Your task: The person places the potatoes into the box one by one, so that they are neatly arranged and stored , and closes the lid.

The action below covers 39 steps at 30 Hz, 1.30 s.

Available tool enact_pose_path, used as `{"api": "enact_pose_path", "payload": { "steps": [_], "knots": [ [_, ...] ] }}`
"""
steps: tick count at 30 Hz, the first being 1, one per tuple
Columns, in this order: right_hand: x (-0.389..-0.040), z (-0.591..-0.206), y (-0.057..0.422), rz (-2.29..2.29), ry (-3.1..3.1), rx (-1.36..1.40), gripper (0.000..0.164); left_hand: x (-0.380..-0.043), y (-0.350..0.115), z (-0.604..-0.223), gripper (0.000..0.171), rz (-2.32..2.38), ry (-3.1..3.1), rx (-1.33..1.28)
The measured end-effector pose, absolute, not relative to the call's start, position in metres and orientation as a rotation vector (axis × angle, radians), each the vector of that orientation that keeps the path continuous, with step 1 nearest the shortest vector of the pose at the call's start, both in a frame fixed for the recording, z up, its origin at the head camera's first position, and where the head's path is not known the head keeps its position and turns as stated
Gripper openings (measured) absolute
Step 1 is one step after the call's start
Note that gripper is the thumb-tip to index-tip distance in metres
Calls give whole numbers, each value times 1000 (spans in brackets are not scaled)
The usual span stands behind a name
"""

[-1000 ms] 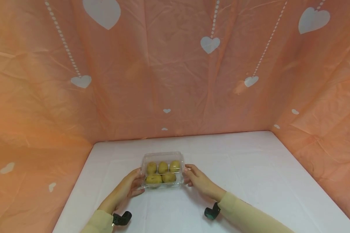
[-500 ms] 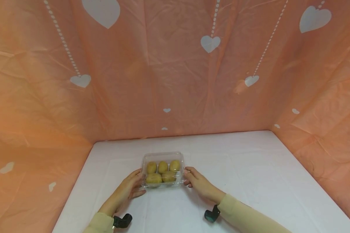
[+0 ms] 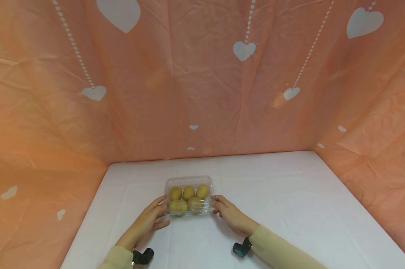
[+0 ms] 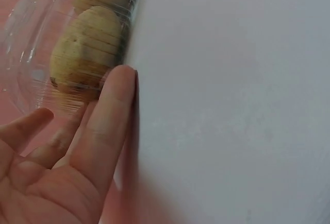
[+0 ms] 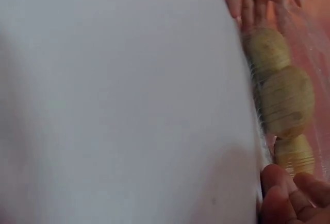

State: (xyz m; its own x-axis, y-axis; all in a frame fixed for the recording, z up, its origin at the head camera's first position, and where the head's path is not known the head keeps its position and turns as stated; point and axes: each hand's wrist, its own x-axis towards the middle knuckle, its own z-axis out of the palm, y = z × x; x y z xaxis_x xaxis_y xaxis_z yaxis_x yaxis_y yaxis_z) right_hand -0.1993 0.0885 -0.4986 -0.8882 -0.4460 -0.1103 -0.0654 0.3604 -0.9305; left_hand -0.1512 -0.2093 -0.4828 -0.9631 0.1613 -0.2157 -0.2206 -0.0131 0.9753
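A clear plastic clamshell box (image 3: 189,181) lies on the white table with its lid down. Several oval yellow-brown pieces of produce (image 4: 87,49), like kiwis or small potatoes, show through it in two rows. At its left end, my left hand (image 3: 147,216) touches the box with mostly straight fingers. In the left wrist view the thumb tip is right by the lid corner, and one long finger lies along the base. My right hand (image 3: 234,215) pinches the opposite end. Its bent fingertips (image 5: 276,183) sit at the box edge in the right wrist view.
The white table (image 3: 283,201) spreads out on both sides of the box. Orange cloth walls (image 3: 209,104) with pale hearts stand behind it and at the sides. A small black device (image 3: 143,256) sits under the left wrist, another (image 3: 241,247) under the right.
The box has stayed nearly in place, shifting a little to the right. Both hands have slid slightly along its ends, the right one towards the front. The lid stays down.
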Motion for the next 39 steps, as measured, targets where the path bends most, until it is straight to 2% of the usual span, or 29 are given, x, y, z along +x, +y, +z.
{"api": "enact_pose_path", "payload": {
  "steps": [8, 39],
  "knots": [
    [-198, -503, 87, -1572, 2273, -380, 43, -150, -207, -488, 62, 2020, 2077, -61],
    [-195, -504, 83, -1534, 2352, -406, 48, -148, -207, -494, 62, 1998, 2120, -78]
  ]
}}
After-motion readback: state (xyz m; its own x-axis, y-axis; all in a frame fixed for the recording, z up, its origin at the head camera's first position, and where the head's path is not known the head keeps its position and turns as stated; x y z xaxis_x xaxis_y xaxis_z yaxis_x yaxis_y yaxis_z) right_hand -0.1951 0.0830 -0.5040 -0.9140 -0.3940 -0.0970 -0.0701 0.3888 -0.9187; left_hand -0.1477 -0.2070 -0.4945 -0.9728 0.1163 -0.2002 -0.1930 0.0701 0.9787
